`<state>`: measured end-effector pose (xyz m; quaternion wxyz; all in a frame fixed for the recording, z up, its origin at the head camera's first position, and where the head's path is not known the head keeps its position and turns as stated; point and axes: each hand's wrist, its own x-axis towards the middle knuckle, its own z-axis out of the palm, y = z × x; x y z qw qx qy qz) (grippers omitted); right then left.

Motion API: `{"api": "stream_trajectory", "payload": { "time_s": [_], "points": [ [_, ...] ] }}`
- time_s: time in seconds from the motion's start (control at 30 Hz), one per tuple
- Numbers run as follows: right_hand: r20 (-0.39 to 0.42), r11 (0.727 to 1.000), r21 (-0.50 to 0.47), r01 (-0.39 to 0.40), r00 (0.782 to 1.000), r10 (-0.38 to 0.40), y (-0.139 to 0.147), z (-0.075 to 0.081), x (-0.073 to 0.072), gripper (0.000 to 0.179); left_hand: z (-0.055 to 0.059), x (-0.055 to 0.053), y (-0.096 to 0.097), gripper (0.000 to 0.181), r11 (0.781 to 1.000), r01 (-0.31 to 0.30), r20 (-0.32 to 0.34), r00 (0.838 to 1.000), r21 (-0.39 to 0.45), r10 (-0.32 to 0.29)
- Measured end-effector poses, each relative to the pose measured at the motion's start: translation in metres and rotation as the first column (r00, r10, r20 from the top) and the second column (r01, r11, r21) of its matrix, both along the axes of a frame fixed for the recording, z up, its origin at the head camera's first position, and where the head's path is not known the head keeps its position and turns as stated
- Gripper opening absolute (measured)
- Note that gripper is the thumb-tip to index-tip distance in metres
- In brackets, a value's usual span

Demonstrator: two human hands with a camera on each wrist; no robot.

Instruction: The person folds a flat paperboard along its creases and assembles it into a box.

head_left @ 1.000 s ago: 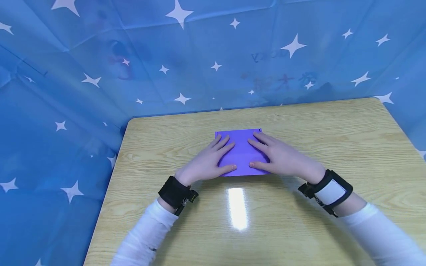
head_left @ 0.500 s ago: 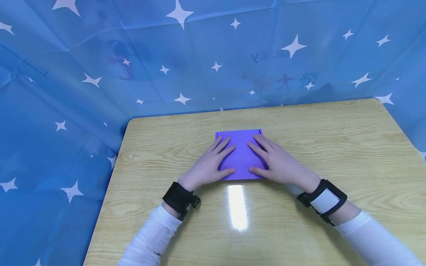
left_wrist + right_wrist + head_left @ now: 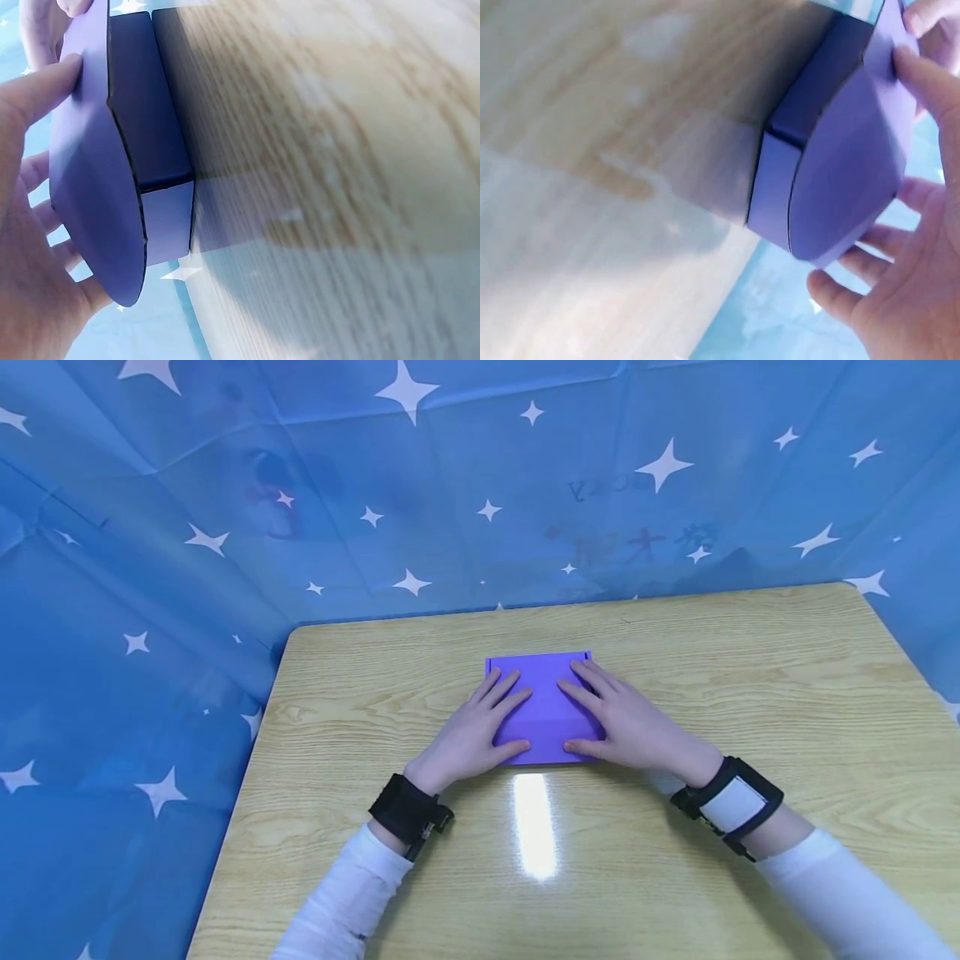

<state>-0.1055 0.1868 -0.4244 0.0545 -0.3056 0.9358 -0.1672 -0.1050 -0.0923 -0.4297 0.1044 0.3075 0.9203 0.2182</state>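
Observation:
A flat purple cardboard box (image 3: 543, 706) lies at the middle of the table, lid on top. My left hand (image 3: 472, 731) rests on its left side, fingers spread over the lid and thumb at the front. Mirroring it, my right hand (image 3: 630, 722) lies on the right side with its thumb near the front edge. Both wrist views show the lid's front flap (image 3: 97, 165) jutting out past the box's front wall (image 3: 146, 97), a thumb touching it from each side. In the right wrist view, the fingers (image 3: 840, 292) reach along the flap's far side. The box's inside is hidden.
The wood-grain table (image 3: 360, 693) carries a bright light reflection (image 3: 535, 827) just in front of the box. A blue cloth with white stars (image 3: 465, 477) hangs behind the table and at its sides. Each wrist wears a black strap (image 3: 408, 810) with a camera.
Both hands have shifted slightly toward the person, and the lid's front edge sits a little nearer than a second ago. A crease now shows across the lid near the thumbs.

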Motion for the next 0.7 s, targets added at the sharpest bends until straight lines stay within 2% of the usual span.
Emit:
{"api": "stream_trajectory", "payload": {
  "time_s": [0.17,0.33,0.7],
  "points": [
    [0.072,1.0,-0.001,-0.03,0.997,0.03,0.003,0.004,-0.016,0.106,0.0,-0.001,0.0,0.077,1.0,0.006,-0.002,1.0,0.001,-0.006],
    [0.096,0.999,0.017,-0.045,0.994,0.044,0.005,0.006,-0.03,0.117,-0.002,0.0,0.001,0.078,1.0,0.011,-0.014,1.0,-0.009,-0.011],
    [0.003,0.999,-0.015,-0.036,0.999,0.036,0.0,-0.003,-0.039,0.113,-0.002,0.0,-0.001,0.075,1.0,0.026,-0.068,0.997,-0.004,-0.026]
  ]
}}
